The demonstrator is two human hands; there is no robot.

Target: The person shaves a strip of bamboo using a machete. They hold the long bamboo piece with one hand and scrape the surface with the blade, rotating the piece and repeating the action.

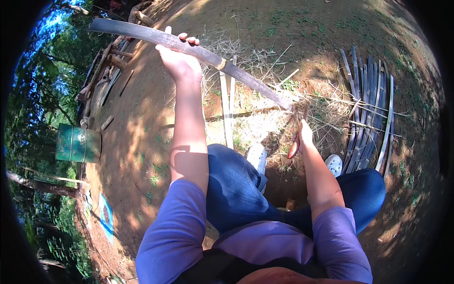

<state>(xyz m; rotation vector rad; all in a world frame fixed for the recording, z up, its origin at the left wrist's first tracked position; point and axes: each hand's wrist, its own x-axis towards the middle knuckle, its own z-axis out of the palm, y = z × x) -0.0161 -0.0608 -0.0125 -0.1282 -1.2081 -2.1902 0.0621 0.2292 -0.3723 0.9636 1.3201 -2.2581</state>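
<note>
A long, dark split-bamboo strip (246,81) with a pale node slants from the upper left down to the shavings in the middle. My left hand (182,64), arm stretched out, is closed round its upper half, fingertips showing over the far edge. Close to the strip's lower end, my right hand (305,135) is closed on a knife (293,149). Its reddish-brown handle end sticks out below the fist; the blade is narrow and hard to make out against the shavings. Thin pale shavings (265,120) lie in a heap under the strip's lower end.
Several dark bamboo strips (366,109) lie side by side on the ground at right. Two pale strips (227,104) lie beyond my left knee. My light clogs (257,158) flank the shavings. A green drum (78,143) and piled logs (116,61) stand at left.
</note>
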